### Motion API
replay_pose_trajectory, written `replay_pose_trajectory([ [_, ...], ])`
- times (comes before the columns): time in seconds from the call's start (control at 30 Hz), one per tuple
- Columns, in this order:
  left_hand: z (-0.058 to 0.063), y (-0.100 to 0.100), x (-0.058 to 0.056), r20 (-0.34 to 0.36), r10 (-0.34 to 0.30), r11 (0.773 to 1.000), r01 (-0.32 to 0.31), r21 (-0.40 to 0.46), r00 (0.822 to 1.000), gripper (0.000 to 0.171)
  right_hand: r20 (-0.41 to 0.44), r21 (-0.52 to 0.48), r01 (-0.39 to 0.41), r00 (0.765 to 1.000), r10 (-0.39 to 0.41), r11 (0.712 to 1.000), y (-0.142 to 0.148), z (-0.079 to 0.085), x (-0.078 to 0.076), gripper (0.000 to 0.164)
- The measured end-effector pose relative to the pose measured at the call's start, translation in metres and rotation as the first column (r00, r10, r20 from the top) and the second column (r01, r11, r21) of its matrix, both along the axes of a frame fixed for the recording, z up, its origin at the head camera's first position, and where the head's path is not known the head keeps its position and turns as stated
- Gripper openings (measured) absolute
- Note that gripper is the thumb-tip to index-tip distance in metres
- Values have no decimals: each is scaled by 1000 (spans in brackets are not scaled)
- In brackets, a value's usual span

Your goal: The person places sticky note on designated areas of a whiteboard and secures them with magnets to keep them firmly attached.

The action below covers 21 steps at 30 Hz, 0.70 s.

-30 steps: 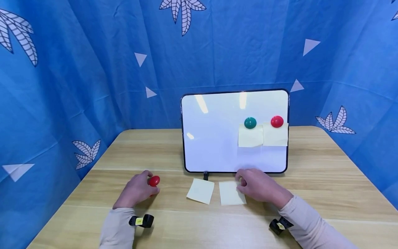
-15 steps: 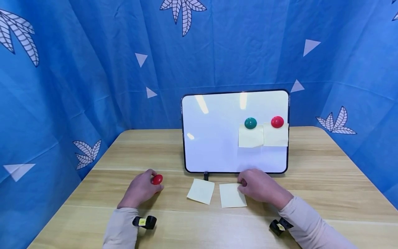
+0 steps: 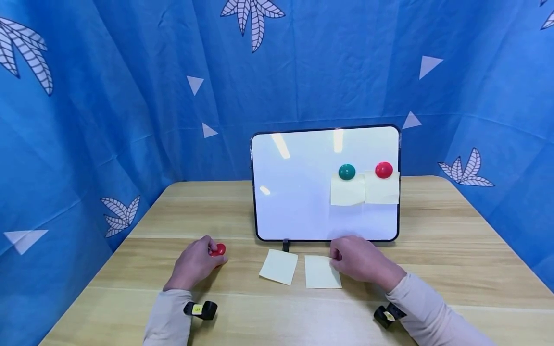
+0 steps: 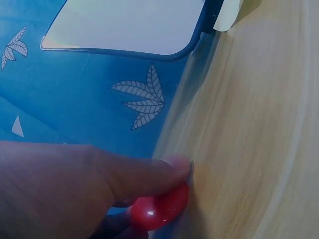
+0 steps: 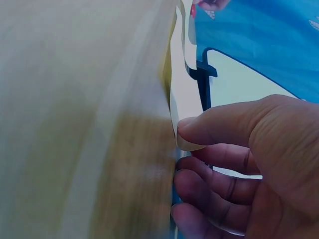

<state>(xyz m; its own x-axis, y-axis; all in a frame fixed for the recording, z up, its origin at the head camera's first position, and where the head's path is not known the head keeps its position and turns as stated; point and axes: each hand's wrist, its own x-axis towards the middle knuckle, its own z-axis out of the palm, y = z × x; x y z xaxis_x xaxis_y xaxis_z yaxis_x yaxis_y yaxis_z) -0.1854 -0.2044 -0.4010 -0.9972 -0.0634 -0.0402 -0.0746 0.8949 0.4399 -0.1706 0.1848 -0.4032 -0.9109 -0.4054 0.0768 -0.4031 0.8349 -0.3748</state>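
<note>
My left hand [image 3: 195, 263] pinches a red round magnet [image 3: 220, 249] low over the table, left of two pale yellow sticky notes. In the left wrist view, the thumb lies along the glossy red magnet [image 4: 160, 208]. On the right, my right hand [image 3: 361, 259] pinches the right edge of the nearer-to-hand sticky note [image 3: 321, 275]. The right wrist view shows that note [image 5: 185, 97] between thumb and forefinger, its end curving up, the other fingers curled below. A second sticky note [image 3: 279, 266] lies to its left, untouched.
Behind the hands stands a whiteboard [image 3: 298, 192] with a black frame. A green magnet [image 3: 346, 172] and another red magnet [image 3: 384, 170] sit at the tops of two notes on its right half. A blue patterned curtain [image 3: 346, 86] surrounds the wooden table [image 3: 277, 317].
My left hand has shifted slightly right with the red magnet, its finger now covering more of it. The right sticky note has slid a little towards me, and the right hand has closed in at its edge.
</note>
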Motion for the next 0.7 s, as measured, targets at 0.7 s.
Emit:
replay_pose_trajectory([
  [0.7,-5,0,0,-42,-5,996,8,84,999,27,-19,-31,10,1000,-11,999,1,-1,-2,16],
])
